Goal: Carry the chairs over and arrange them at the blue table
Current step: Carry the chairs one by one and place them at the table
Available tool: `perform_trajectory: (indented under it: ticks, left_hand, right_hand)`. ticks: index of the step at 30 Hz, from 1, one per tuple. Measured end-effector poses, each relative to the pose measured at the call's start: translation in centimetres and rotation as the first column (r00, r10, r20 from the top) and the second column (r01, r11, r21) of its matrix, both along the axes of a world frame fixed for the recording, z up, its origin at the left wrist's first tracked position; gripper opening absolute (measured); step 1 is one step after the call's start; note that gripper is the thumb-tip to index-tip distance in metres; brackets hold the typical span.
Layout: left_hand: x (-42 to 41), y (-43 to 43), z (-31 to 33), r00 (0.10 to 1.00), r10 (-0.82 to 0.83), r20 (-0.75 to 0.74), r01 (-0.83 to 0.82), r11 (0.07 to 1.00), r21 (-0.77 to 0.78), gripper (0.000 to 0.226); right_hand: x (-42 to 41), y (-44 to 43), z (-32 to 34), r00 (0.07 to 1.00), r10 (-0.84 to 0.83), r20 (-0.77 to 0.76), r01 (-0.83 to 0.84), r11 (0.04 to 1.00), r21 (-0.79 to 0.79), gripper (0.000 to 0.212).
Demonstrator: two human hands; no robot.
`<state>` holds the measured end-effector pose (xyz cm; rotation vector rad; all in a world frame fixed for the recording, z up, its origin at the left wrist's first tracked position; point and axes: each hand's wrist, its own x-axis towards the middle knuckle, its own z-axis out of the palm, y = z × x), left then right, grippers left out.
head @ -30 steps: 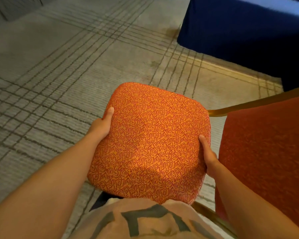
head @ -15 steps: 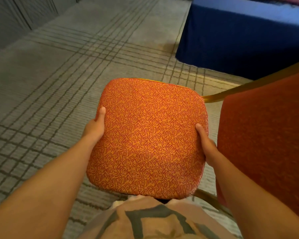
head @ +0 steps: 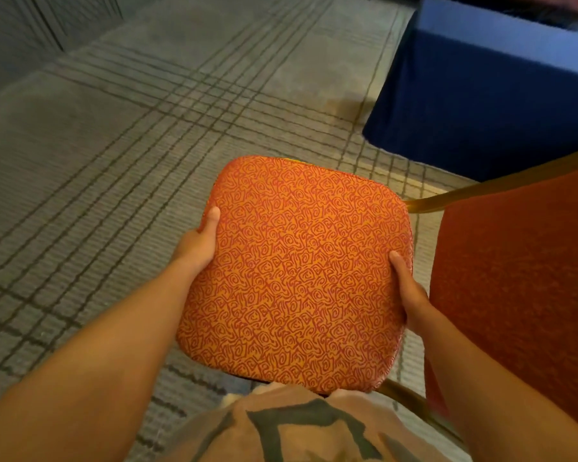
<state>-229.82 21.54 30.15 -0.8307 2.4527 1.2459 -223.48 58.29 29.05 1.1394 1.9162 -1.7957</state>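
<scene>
A grey carpet (head: pixel 121 168) crossed by bands of dark lines filled most of the head view, with a grey ribbed wall (head: pixel 30 31) in the upper left corner of the frame. In the upper right stood the table (head: pixel 488 95), draped to the floor in dark blue cloth, its top edge blurred. The chair's seat (head: pixel 297 271), an orange cushion with a red swirl pattern and rounded corners, sat in the centre of the frame, tilted so its top faced the camera. The left hand (head: pixel 197 243) was closed on the seat's left edge, thumb lying on the cushion and the other fingers hidden underneath. The right hand (head: pixel 406 288) gripped the right edge the same way, thumb on top, fingers out of sight below. Both bare forearms ran up from the lower corners of the frame to the cushion. To the right of the seat, filling the right side of the frame, was the back (head: pixel 521 288), a plainer red-orange panel, just beside the right hand; whether they touched could not be told. A gold frame (head: pixel 454 195) ran along the back's upper edge, and more gold tubing showed below the seat at lower right. The seat was near the table's corner, with a strip of carpet between them. At the bottom centre of the frame was the person's tan shirt (head: pixel 301 428) with a dark print.
</scene>
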Motion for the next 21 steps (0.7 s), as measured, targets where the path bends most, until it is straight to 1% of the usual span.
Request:
perform_trajectory:
  ticks: [1, 4, 7, 9, 12, 15, 17, 19, 21]
  left_hand:
    - [-2.7, 0.3, 0.3, 1.0, -0.003, 0.001, 0.003, 1.0, 0.0, 0.094]
    - [-9.5, 1.3, 0.4, 1.0, -0.003, 0.029, 0.003, 1.0, -0.011, 0.094]
    - [-14.5, 1.2, 0.2, 0.999, 0.01, 0.036, -0.01, 1.0, 0.014, 0.097]
    - [-18.0, 0.9, 0.2, 0.999, 0.027, 0.031, -0.028, 1.0, 0.009, 0.097]
    - [-23.7, 0.2, -0.1, 0.999, -0.005, 0.05, 0.007, 0.999, -0.032, 0.096]
    - [-29.6, -0.5, -1.0, 0.996, -0.021, 0.082, 0.023, 0.999, -0.034, 0.102]
    - [-34.5, -1.4, -2.0, 0.995, -0.023, 0.102, 0.027, 0.999, -0.034, 0.101]
    - [-38.7, -2.0, -2.2, 0.995, -0.033, 0.094, 0.036, 0.999, -0.021, 0.102]
    - [-44.2, -3.2, -1.9, 0.995, -0.037, 0.088, 0.037, 0.999, -0.003, 0.108]
  right_hand:
    - [-2.9, 0.6, 0.1, 1.0, 0.001, 0.013, -0.001, 1.0, -0.001, 0.127]
    - [-10.8, 2.7, -0.4, 0.999, 0.016, 0.042, -0.016, 1.0, -0.014, 0.126]
    - [-16.6, 3.3, -1.4, 0.998, 0.044, 0.054, -0.043, 0.999, -0.016, 0.123]
    - [-20.1, 2.6, -1.4, 0.997, 0.055, 0.057, -0.053, 0.998, -0.032, 0.122]
    - [-25.0, 1.9, -2.4, 0.995, 0.035, 0.091, -0.031, 0.998, -0.048, 0.122]
    - [-30.4, 0.7, -3.2, 0.994, 0.027, 0.104, -0.02, 0.998, -0.065, 0.12]
    - [-34.9, -0.4, -3.3, 0.995, 0.025, 0.096, -0.016, 0.996, -0.088, 0.119]
    - [-38.9, -1.4, -3.5, 0.997, 0.02, 0.079, -0.013, 0.996, -0.083, 0.12]
    - [-44.1, -2.6, -3.4, 0.997, 0.034, 0.076, -0.026, 0.995, -0.098, 0.114]
